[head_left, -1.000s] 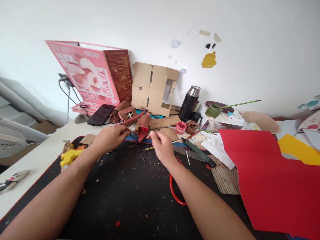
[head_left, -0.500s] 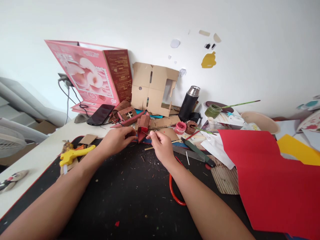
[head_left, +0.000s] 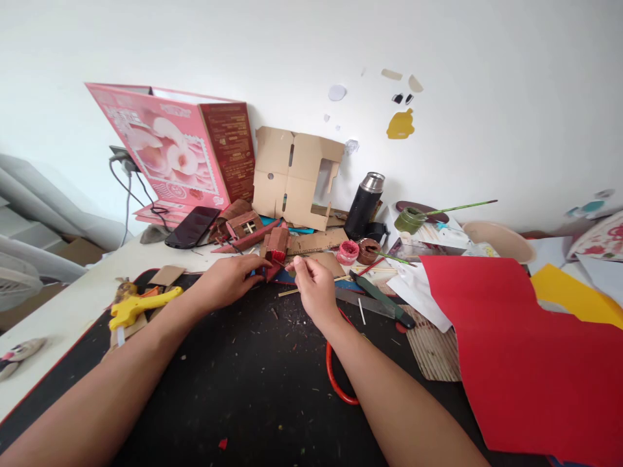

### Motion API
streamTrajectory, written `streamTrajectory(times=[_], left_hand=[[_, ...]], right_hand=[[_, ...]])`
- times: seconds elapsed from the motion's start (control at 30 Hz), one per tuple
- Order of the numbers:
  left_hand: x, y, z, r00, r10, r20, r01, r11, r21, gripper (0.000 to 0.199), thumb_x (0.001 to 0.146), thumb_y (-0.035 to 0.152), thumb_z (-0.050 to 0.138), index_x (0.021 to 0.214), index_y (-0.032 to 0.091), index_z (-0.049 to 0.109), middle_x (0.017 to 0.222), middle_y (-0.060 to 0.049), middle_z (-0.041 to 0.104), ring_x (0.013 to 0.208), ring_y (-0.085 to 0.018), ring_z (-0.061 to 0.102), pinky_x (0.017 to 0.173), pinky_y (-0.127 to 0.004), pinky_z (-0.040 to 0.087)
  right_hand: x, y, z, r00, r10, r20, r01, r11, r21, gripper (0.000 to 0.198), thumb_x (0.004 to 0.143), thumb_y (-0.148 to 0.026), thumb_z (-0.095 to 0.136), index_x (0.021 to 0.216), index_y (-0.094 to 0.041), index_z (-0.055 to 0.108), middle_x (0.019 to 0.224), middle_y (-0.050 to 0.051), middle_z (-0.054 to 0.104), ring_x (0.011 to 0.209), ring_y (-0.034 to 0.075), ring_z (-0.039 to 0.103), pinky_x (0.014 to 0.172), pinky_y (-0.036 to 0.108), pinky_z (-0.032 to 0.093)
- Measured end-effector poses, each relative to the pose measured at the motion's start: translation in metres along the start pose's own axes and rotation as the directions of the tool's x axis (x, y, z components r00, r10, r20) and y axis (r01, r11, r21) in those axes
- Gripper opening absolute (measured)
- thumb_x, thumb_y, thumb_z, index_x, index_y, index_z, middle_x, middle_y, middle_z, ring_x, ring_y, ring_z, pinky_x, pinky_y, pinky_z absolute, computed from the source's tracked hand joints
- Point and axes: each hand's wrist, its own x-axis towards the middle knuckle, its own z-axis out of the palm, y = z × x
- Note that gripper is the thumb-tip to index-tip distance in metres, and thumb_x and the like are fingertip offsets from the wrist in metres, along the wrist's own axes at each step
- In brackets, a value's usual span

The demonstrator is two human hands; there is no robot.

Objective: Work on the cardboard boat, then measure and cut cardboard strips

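1. At the near side, between the two forearms, the black mat spreads wide, with small scraps scattered on it. Its red edge runs slanting at the left, and beyond this edge the white surface shows.
2. On the right, the large red sheet covers the mat's side, so the room there is narrower. A red loop lies just beside the right forearm.
3. A little farther, the right hand has its fingers folded, and thumb and forefinger are pinching a thin stick, which points to the model.
4. Opposite it, the left hand has curved fingers and thumb at the model's lower left side. I cannot tell whether they grip it.
5. Between the hands, slightly beyond them, stands the small red-brown model.
6. Behind the model, other brown pieces, a cardboard panel and a black flask stand near the wall, limiting the far room.
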Motion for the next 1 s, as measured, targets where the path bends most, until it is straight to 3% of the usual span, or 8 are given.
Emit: streamTrajectory(times=[0.27, 0.73, 1.0], left_hand=[[0.0, 0.0, 0.001, 0.999, 0.005, 0.031, -0.005, 1.0, -0.008, 0.032, 0.098, 0.031, 0.058, 0.126, 0.026, 0.073, 0.126, -0.008, 0.081, 0.111, -0.029, 0.076, 0.093, -0.039, 0.056], [0.0, 0.011, 0.001, 0.999, 0.037, 0.039, -0.037, 0.999, -0.005, 0.025, 0.1, 0.03, 0.057, 0.116, 0.028, 0.075, 0.108, -0.007, 0.08, 0.098, -0.026, 0.075, 0.088, -0.035, 0.054], [0.0, 0.01, 0.0, 0.997, 0.061, 0.047, -0.063, 0.997, 0.04, 0.028, 0.1, 0.043, 0.068, 0.121, 0.025, 0.073, 0.121, -0.009, 0.079, 0.109, -0.031, 0.075, 0.09, -0.038, 0.054]], right_hand=[[0.003, -0.001, -0.002, 0.995, 0.064, -0.072, -0.054, 0.99, 0.127, 0.063, 0.096, -0.08, 0.055, 0.083, -0.021, 0.074, 0.053, -0.004, 0.045, 0.051, 0.017, 0.044, 0.051, 0.029, 0.036], [0.003, -0.001, -0.002, 0.997, 0.05, -0.054, -0.044, 0.993, 0.112, 0.062, 0.097, -0.079, 0.054, 0.082, -0.021, 0.071, 0.053, -0.005, 0.044, 0.05, 0.016, 0.043, 0.049, 0.029, 0.033], [0.002, -0.004, -0.003, 0.999, 0.038, -0.033, -0.035, 0.995, 0.089, 0.062, 0.098, -0.078, 0.053, 0.08, -0.021, 0.071, 0.053, -0.004, 0.044, 0.05, 0.017, 0.044, 0.05, 0.029, 0.034]])
